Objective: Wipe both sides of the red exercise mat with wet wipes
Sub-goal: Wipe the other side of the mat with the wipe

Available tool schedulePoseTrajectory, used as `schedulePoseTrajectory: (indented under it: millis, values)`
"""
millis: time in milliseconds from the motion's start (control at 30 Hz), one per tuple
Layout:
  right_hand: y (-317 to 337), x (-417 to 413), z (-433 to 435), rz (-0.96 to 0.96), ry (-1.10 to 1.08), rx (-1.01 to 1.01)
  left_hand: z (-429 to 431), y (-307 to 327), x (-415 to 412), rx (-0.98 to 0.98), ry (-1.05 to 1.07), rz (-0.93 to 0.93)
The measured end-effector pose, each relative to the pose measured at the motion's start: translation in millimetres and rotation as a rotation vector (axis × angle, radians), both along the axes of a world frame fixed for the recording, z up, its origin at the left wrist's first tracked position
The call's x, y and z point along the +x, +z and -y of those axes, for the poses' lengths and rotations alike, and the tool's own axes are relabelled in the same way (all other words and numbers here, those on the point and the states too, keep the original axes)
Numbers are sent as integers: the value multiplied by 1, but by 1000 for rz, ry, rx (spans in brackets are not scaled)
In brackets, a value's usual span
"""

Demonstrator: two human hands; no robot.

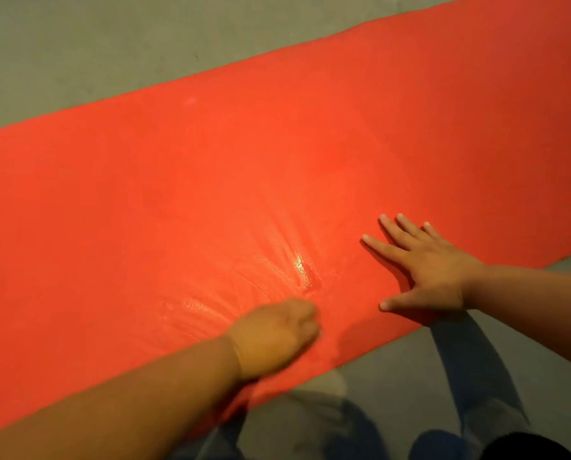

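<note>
Two hands on the red exercise mat (pixel 277 167) lying flat on the floor (pixel 61 54): left hand (pixel 277 336) fisted, wipe unseen, rucking soft, light foam; right hand (pixel 426 267) splayed, pinning it near the edge.

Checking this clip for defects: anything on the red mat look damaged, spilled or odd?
No damage shows. The red mat lies flat on the floor. A glossy wet patch with fanned streaks sits ahead of the left hand, probably wiping moisture. The right hand presses flat.

One red mat (pixel 244 180), two bare hands, left hand (pixel 274 336), right hand (pixel 433 273), one grey floor (pixel 61 54)
</note>
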State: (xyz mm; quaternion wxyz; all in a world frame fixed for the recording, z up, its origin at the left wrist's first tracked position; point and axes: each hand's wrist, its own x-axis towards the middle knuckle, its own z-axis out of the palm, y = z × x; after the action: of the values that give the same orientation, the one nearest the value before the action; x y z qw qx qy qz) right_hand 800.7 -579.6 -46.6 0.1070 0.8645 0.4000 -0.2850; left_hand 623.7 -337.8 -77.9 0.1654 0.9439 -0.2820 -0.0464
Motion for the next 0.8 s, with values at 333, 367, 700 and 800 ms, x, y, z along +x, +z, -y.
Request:
schedulePoseTrajectory:
  millis: [333, 367, 700, 800]
  values:
    - [-7, 10, 12, -13, 36, 50, 43, 2, 24, -113, 578, -57]
    - [-6, 12, 14, -13, 53, 47, 56, 6, -1, -130, 383, -90]
    - [-5, 6, 18, -13, 71, 57, -12, -3, 48, -98, 1281, -49]
    - [0, 4, 19, -17, 82, 40, 82, 4, 14, -190, 845, -100]
